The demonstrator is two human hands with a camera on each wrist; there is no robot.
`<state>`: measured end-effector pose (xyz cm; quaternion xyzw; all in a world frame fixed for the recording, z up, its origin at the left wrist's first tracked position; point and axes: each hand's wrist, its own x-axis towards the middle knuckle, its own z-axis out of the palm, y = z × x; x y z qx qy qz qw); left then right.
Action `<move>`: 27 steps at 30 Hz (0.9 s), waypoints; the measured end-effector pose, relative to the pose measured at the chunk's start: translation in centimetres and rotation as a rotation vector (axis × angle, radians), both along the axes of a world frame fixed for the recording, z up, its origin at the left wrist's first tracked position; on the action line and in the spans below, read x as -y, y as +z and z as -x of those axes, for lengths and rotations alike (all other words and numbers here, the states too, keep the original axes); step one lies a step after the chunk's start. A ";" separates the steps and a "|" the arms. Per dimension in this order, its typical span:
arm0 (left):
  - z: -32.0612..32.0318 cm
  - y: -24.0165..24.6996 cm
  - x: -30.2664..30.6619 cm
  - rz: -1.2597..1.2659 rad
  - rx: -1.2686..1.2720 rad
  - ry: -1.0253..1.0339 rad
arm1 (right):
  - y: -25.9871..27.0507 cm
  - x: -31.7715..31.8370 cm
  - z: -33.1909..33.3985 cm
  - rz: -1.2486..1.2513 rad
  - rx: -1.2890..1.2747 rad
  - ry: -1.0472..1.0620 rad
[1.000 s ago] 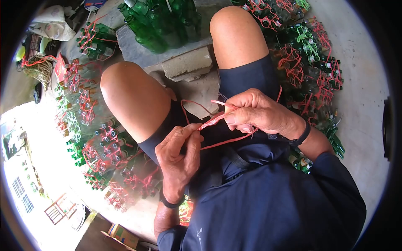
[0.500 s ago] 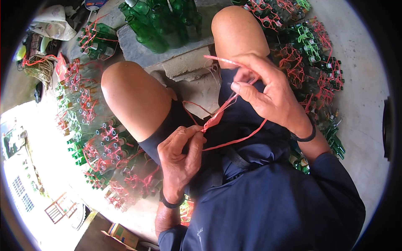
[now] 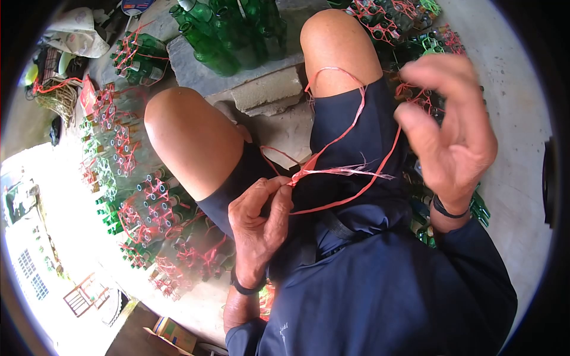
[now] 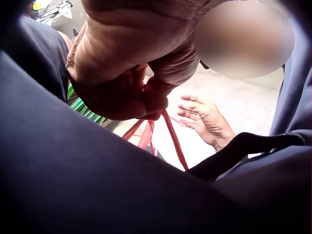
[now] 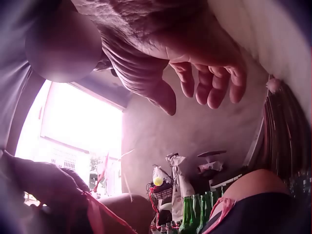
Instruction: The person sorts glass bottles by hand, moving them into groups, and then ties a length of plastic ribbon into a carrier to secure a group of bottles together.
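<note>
In the head view my left hand (image 3: 259, 215) pinches a red plastic twine (image 3: 303, 171) between thumb and forefinger, at a spot where several strands meet, over the lap. One strand loops up across the right thigh, another curves out to the right, and a pale frayed end (image 3: 347, 171) points right. The left wrist view shows the strands hanging below the pinching fingers (image 4: 155, 100). My right hand (image 3: 454, 133) is raised at the right, blurred, apart from the twine. Its fingers (image 5: 204, 85) are spread and loosely bent with nothing between them in the right wrist view.
Green bottles (image 3: 222, 41) stand on a stone slab (image 3: 193, 74) beyond the knees. Bundles of bottles tied with red and green twine (image 3: 157, 202) crowd the floor at the left, and more bundles (image 3: 436, 53) are at the right. A cardboard box (image 3: 173, 334) lies at the lower left.
My right hand has let go of the twine and moved up and right, away from it. The released strand now lies over the right thigh. The left hand keeps its pinch almost unmoved.
</note>
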<state>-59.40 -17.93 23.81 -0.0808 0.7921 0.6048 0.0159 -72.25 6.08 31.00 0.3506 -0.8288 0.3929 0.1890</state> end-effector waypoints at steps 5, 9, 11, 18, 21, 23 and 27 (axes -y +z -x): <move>0.3 0.4 -0.6 -0.021 -0.009 0.000 | -2.8 2.9 -1.9 -0.085 0.307 0.314; 0.3 0.5 -0.5 0.009 -0.030 -0.024 | -6.4 3.6 -2.3 -0.087 0.409 0.339; 0.2 0.6 -0.5 0.023 -0.037 -0.039 | -6.9 3.6 -2.2 -0.070 0.460 0.354; 0.4 0.4 -0.6 0.040 -0.039 -0.016 | -7.1 3.7 -1.9 0.001 0.617 0.391; 0.5 0.4 -0.5 0.013 -0.045 0.001 | -7.2 3.4 -1.7 -0.030 0.844 0.390; 0.5 0.5 -0.3 0.042 -0.037 -0.005 | -7.8 3.3 -1.6 -0.130 0.809 0.428; 0.4 0.5 -0.3 0.035 -0.024 -0.002 | -8.2 3.5 -1.5 -0.152 0.786 0.431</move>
